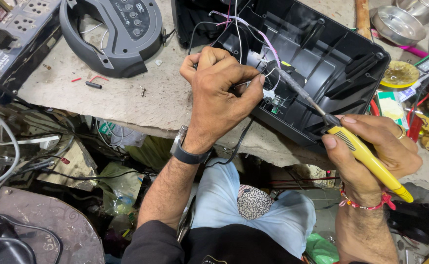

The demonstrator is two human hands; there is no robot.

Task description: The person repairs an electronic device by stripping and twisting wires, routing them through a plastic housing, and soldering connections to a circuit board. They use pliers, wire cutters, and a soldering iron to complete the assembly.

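A black plastic housing [322, 54] lies open on the stone bench, with thin white, pink and black wires [253, 34] running inside it. My left hand [219, 95] is closed at the housing's near edge, pinching wires by a small part. My right hand [373, 149] holds a yellow-handled soldering iron [366, 156]. Its dark tip [283, 76] reaches into the housing, right beside my left fingertips.
A grey rounded device panel with buttons [114, 34] lies at the back left, next to a switchboard [14, 29]. Steel bowls [398, 24], a yellow round tin [399, 74] and tools crowd the right. Small screws [142, 90] dot the bench. Cables and clutter fill the space below.
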